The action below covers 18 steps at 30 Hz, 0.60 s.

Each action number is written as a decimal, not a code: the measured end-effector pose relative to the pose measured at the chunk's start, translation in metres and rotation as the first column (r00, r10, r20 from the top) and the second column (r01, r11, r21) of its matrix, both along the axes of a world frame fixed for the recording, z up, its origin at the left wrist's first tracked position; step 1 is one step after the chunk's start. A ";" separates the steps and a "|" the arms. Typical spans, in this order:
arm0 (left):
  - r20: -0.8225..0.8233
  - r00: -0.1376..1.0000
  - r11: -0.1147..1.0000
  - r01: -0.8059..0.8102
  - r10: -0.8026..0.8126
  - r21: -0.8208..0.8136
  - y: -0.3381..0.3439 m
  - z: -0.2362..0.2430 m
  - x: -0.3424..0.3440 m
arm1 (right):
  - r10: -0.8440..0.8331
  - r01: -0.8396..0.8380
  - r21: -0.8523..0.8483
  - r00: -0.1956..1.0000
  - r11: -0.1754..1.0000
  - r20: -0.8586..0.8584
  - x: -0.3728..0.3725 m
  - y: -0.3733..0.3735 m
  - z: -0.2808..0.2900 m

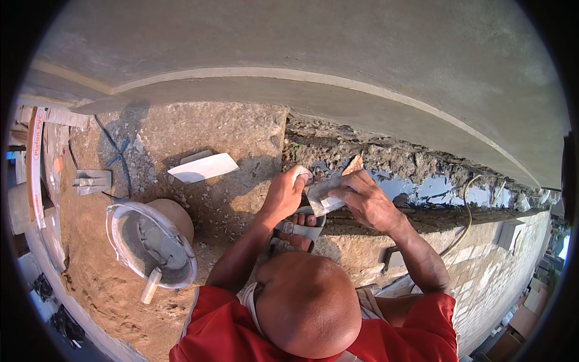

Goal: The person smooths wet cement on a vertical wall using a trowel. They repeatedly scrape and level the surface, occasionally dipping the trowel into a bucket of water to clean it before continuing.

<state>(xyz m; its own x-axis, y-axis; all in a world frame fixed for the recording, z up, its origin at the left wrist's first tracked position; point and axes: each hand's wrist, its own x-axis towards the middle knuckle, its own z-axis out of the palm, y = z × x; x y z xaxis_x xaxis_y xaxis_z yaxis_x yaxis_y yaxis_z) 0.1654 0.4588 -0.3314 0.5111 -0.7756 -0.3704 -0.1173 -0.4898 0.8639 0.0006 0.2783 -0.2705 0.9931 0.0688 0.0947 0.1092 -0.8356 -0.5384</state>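
Note:
My right hand (363, 199) grips a flat, grey, rectangular piece (321, 194) smeared with pale residue; I cannot tell whether it is a scraper blade or stiff sheet. Close to its left edge is my left hand (292, 186), fingers curled together with pale paste at the tips. What that hand pinches, if anything, is hidden. A small orange-brown piece (354, 164) shows just beyond my right fingers. Below both hands is my sandalled foot (301, 226). Left of me stands a white bucket (176, 216) with grey paste (163, 244) and a wooden-handled tool (152, 285) leaning in it.
A smooth grey wall (338, 42) spans the far side. At its foot runs a muddy ditch holding water (425, 188), crossed by a hose (467, 211). A white flat board (204, 168) and a grey block-like piece (92, 182) lie on rough ground. Paving (482, 265) extends right.

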 end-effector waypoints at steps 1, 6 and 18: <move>-0.032 0.999 0.999 -0.014 0.015 0.029 -0.001 -0.003 0.002 | 0.002 -0.002 0.002 1.000 1.000 0.000 0.000 -0.001 0.000; -0.034 0.995 0.992 0.096 -0.099 -0.078 -0.003 0.003 -0.001 | -0.025 0.026 0.025 0.999 0.999 -0.044 -0.004 -0.001 -0.002; 0.175 0.963 0.963 0.230 -0.204 -0.144 -0.012 -0.004 -0.011 | -0.045 0.047 0.027 0.996 0.999 -0.072 -0.004 0.006 0.000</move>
<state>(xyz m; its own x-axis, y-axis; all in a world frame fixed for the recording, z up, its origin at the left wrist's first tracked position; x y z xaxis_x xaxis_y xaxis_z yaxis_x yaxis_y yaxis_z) 0.1542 0.4468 -0.3355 0.3658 -0.9169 -0.1596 -0.3459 -0.2932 0.8913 -0.0039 0.2846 -0.2707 0.9995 0.0216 0.0245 0.0317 -0.8231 -0.5670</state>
